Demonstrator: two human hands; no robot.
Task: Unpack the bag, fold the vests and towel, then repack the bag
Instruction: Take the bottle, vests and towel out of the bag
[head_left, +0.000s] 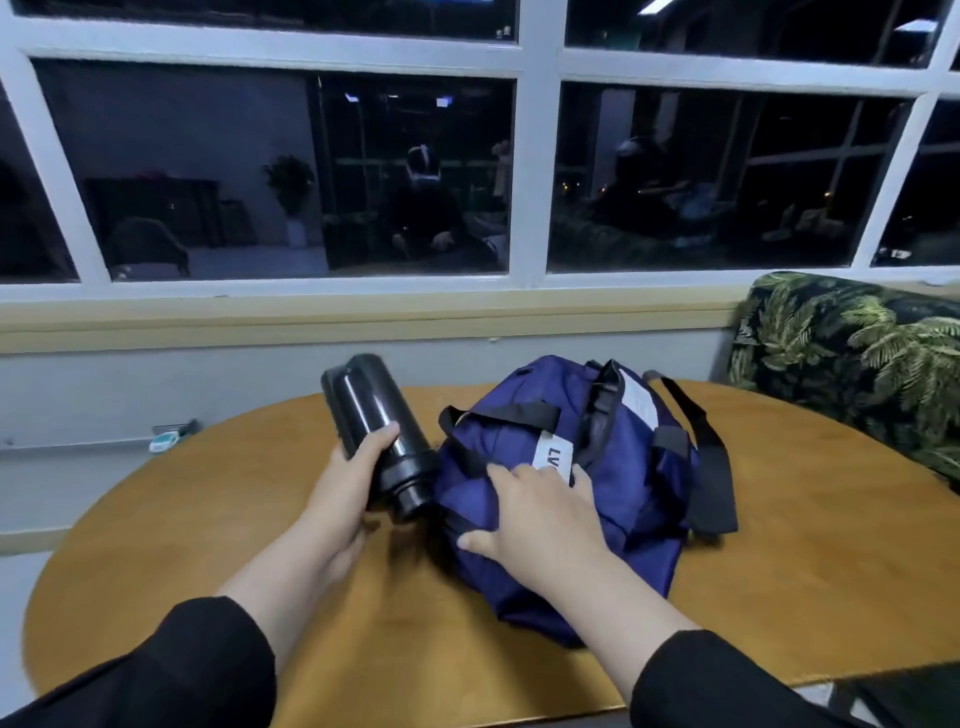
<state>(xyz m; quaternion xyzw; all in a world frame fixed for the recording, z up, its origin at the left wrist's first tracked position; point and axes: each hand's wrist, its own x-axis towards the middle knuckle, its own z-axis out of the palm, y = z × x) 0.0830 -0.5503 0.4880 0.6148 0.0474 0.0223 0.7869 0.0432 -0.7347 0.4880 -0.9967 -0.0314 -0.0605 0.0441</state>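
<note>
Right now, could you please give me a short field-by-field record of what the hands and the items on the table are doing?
surface: round wooden table
bag: blue duffel bag, lying on the table, black straps
left hand: gripping a black bottle, tilted, beside the bag
right hand: palm down on the bag's near end
vests and towel: not visible
background: leaf-print sofa at right

Bench (779, 545): wood, smooth, satin sheen. Bag (613, 467), resting on the bench: navy woven synthetic cloth, slightly lustrous, creased. Straps (714, 467) across the bag: black matt webbing. Label (553, 451) on the bag top: white cloth or paper, matt. Bottle (374, 415), just left of the bag: black, glossy, smooth; metal or plastic cannot be determined. Sleeves (197, 670) nearest the camera: black matt cloth.
</note>
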